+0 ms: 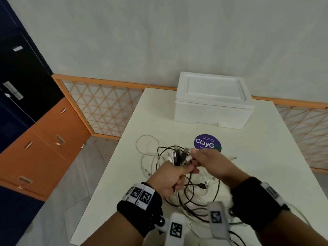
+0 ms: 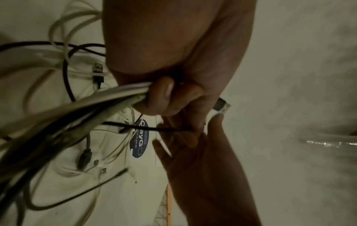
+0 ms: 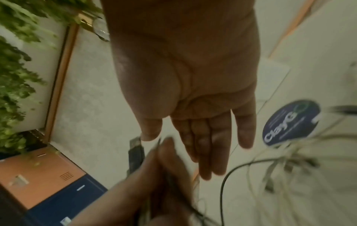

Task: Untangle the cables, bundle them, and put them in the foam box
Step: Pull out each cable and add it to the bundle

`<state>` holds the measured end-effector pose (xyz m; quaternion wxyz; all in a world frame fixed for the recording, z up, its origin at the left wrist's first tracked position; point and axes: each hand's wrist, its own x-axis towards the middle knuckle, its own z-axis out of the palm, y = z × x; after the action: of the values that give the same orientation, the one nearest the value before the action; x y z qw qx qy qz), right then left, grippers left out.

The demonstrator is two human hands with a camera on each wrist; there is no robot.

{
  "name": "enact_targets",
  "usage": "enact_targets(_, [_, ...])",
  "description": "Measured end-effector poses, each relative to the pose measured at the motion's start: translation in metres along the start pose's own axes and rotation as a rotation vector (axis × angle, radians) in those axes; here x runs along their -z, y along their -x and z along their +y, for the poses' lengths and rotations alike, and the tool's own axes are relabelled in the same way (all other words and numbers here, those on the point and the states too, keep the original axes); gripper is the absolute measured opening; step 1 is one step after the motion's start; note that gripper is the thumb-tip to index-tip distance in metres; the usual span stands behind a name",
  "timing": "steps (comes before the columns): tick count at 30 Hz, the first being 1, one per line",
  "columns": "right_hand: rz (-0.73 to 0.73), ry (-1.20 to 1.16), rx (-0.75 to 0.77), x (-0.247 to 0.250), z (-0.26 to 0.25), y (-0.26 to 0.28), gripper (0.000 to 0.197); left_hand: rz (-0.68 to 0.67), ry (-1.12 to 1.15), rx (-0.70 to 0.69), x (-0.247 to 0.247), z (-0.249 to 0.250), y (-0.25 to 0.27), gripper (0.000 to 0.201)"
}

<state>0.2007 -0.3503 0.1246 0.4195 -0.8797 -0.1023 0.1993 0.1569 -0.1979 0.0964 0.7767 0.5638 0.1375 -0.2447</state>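
Several black and white cables [image 1: 190, 197] lie tangled on the white table [image 1: 266, 157]. My left hand [image 1: 168, 176] grips a bunch of them in its fist, with the plug ends [image 1: 179, 157] fanning upward. In the left wrist view its fingers [image 2: 164, 94] curl round the grey and black cables [image 2: 77, 110]. My right hand [image 1: 209, 162] is flat, fingers straight, its fingertips at the plug ends; the right wrist view shows its bare palm [image 3: 193, 91]. The white foam box [image 1: 213, 110] stands at the table's far side with its lid on.
A round purple ClayGo sticker [image 1: 207, 143] lies on the table between the cables and the box. An orange lattice rail [image 1: 106, 107] runs behind the table. Orange and dark cabinets [image 1: 44, 139] stand at the left. Loose cable loops [image 1: 147, 144] spread to the left front.
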Motion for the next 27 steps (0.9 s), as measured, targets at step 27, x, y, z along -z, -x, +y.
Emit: enact_targets(27, [-0.346,0.709,-0.330,0.070,0.052,0.050,0.015,0.255,0.617,-0.040,0.052,0.050,-0.075,0.020])
